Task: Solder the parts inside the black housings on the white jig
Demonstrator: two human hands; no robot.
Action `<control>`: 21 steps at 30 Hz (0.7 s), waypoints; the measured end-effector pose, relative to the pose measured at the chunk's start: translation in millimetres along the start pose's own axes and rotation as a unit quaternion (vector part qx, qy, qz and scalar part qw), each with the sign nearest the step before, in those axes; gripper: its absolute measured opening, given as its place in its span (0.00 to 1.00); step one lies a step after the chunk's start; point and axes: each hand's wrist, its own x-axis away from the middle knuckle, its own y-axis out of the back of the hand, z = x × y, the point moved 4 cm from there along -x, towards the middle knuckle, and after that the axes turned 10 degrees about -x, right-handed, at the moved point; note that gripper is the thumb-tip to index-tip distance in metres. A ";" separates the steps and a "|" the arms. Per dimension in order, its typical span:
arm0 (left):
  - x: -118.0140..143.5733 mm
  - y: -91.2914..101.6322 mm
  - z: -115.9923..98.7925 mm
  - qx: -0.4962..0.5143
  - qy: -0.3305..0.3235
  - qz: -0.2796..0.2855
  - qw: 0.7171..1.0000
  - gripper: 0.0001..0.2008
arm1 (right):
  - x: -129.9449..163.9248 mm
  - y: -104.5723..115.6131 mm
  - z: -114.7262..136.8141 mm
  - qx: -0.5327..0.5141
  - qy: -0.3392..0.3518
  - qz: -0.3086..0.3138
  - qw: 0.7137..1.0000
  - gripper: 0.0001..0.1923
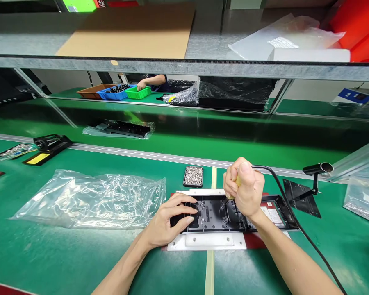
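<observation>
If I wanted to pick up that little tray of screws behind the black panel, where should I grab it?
Take the small screw tray by its two long side edges, coming straight down from above. It lies flat on the green table, open side up and full of loose screws, so a level pinch across its narrow width probably keeps them in. Its sides look free; the right hand is close by.

The counter was green, the plastic part black on a white fixture. The cable was black; distant trays were brown, blue and green.
</observation>
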 end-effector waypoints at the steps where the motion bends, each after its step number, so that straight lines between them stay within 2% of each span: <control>1: 0.1 -0.1 0.1 -0.001 0.000 0.001 1.000 0.10 | -0.3 0.0 0.0 0.000 0.001 -0.001 1.000 0.27; 21: 0.9 -1.2 1.6 -0.002 -0.003 -0.010 1.000 0.10 | 0.7 -1.2 1.0 0.002 0.020 0.015 1.000 0.26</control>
